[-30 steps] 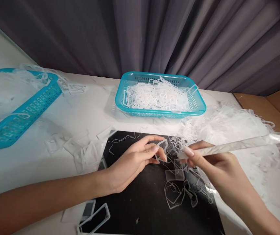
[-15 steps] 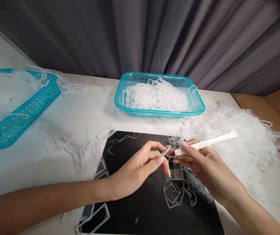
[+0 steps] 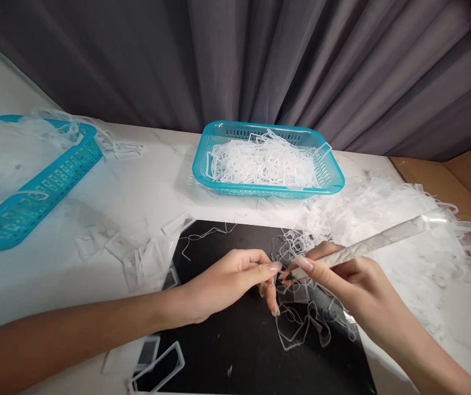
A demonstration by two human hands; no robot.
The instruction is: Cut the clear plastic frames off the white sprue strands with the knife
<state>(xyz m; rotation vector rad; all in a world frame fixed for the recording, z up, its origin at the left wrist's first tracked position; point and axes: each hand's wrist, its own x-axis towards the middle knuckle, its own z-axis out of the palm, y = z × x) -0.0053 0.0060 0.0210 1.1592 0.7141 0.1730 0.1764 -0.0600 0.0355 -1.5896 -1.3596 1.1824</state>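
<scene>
My left hand [image 3: 231, 280] hovers over a black mat [image 3: 244, 340], its thumb and fingers pinched together at the tips on a small clear plastic piece that I can barely see. My right hand [image 3: 338, 280] is closed round a long clear plastic strip [image 3: 383, 238] that points up and to the right. The fingertips of both hands nearly meet above a tangle of thin clear plastic trimmings [image 3: 301, 318] lying on the mat.
A teal basket [image 3: 330, 178] of white plastic strips stands behind the mat. Another teal basket [image 3: 33, 192] is at the left. A large heap of white trimmings [image 3: 416, 230] lies at the right. Clear rectangular frames [image 3: 145, 258] lie left of the mat, and another frame [image 3: 161, 367] below it.
My left hand has turned palm-down and closed its fingers, moving a little lower. My right hand has swung the long strip, which first shortened in view and now stretches out to the right again.
</scene>
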